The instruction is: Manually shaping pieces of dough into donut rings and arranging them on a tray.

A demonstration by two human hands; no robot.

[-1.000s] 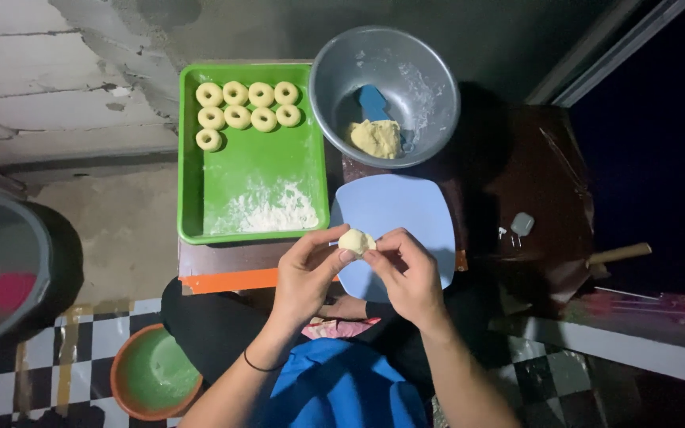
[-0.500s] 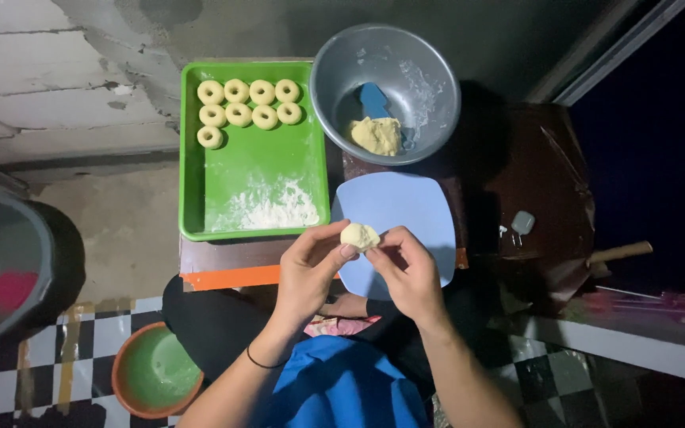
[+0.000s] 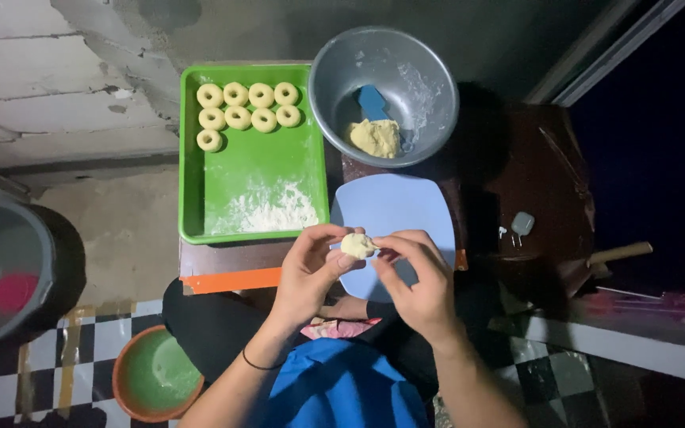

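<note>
A small pale dough piece (image 3: pixel 357 245) is pinched between the fingertips of my left hand (image 3: pixel 309 272) and my right hand (image 3: pixel 418 277), just above the near edge of a light blue plate (image 3: pixel 406 206). Beyond the plate a grey metal bowl (image 3: pixel 430 71) holds a lump of dough (image 3: pixel 375 137) and a blue scraper (image 3: pixel 372 101). To its left a green tray (image 3: pixel 263 158) carries several ring-shaped dough pieces (image 3: pixel 239 112) along its far end and a patch of flour (image 3: pixel 267 210) near me.
A green bowl with an orange rim (image 3: pixel 154 375) stands on the checkered floor at lower left. A large dark pot (image 3: pixel 1 269) sits at the left edge. A dark wooden surface (image 3: pixel 541 182) with a small grey object (image 3: pixel 522 223) lies right of the plate.
Both hands have turned the dough piece slightly between the fingertips and stay over the plate's near edge. Nothing else has moved.
</note>
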